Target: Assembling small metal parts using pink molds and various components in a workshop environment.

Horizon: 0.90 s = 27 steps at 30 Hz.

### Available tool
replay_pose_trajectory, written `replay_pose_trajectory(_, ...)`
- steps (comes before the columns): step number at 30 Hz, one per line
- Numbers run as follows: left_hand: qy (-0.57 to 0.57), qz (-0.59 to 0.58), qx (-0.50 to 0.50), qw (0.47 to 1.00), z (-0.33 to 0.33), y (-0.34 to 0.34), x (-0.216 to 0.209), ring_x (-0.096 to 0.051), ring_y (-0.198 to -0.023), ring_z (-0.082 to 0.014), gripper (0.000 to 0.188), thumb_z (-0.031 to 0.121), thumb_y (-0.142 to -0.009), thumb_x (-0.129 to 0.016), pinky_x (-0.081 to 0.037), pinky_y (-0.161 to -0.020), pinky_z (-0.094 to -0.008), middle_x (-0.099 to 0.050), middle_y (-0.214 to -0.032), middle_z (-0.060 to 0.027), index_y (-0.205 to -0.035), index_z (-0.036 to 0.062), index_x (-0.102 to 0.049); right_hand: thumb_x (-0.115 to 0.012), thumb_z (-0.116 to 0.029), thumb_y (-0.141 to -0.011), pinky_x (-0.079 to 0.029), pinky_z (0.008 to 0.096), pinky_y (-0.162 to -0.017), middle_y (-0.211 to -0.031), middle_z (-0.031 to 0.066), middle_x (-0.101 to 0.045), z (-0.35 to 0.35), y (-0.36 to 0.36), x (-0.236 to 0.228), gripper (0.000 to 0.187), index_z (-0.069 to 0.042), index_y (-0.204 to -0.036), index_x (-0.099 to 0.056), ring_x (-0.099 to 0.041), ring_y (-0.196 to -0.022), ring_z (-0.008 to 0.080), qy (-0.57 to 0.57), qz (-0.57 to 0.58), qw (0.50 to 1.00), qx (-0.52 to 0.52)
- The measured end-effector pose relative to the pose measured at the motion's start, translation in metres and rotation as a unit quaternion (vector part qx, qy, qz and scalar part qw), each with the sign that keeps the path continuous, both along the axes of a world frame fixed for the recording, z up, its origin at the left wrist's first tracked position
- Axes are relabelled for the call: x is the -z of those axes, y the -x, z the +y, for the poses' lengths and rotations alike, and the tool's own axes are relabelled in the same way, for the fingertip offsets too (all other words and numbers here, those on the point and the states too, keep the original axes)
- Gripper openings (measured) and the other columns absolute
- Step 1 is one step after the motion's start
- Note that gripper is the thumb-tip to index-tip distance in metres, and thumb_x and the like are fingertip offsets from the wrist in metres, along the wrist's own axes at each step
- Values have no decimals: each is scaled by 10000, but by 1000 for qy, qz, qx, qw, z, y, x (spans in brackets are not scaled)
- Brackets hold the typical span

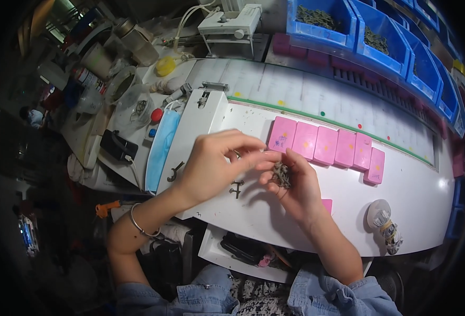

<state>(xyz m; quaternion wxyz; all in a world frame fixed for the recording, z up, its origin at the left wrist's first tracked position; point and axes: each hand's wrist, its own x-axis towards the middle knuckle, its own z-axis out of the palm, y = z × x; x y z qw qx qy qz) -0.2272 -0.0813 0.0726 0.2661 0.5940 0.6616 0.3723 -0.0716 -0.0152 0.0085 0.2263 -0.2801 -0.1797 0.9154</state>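
My right hand (305, 188) is cupped over the white worktable, its fingers curled round a small pile of dark grey-green pieces (281, 175). From the left, my left hand (214, 160) reaches across with fingers bent, its fingertips meeting those of the right hand. A small brownish bit shows between the left thumb and forefinger; its kind is too small to tell. Below the left hand, a few small dark metal-looking parts (236, 188) lie on the table. Another hooked dark part (175, 171) lies further left.
Pink blocks (325, 145) stand in a row beyond my hands, before a green-edged white panel (317, 84). Blue bins (385, 45) with similar pieces hang at the back right. A wrapped bundle (386, 229) sits right; a blue mask (164, 142) lies left. An open drawer (211, 247) juts below.
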Motion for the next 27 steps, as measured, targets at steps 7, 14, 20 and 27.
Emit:
replay_pose_trajectory(7, -6, 246, -4, 969, 2, 27, 44, -593, -777, -230, 189, 65, -717, -648, -468, -688, -312, -597, -851, -114, -896, 5, -634, -367, -269, -925, -481, 243, -530, -788, 150, -616, 4, -2, 13, 372, 50, -975, -551, -608, -648, 200, 9, 61, 997, 43)
replay_pose_trajectory(14, 68, 277, 10, 958, 0, 24, 44, -596, -766, -242, 150, 47, -701, -641, -472, -692, -332, -581, -801, -119, -835, -11, -611, -374, -270, -921, -472, 246, -516, -756, 147, -609, 2, -3, 11, 369, 47, -936, -565, -601, -620, 200, 5, 38, 998, 42)
replay_pose_trajectory(20, 65, 180, -10, 981, -4, 30, 28, -581, -610, -182, 138, 42, -698, -652, -463, -588, -283, -583, -728, -103, -822, -14, -628, -377, -264, -920, -459, 248, -520, -729, 133, -601, 0, -2, 9, 356, 38, -927, -566, -585, -601, 187, 6, 22, 998, 51)
replay_pose_trajectory(27, 141, 146, 15, 979, 1, 29, 25, -580, -654, -166, 205, 71, -699, -674, -458, -612, -272, -590, -734, -96, -885, -9, -641, -381, -260, -919, -452, 248, -519, -722, 123, -600, 0, -2, 12, 347, 34, -925, -565, -579, -593, 180, 9, 19, 999, 47)
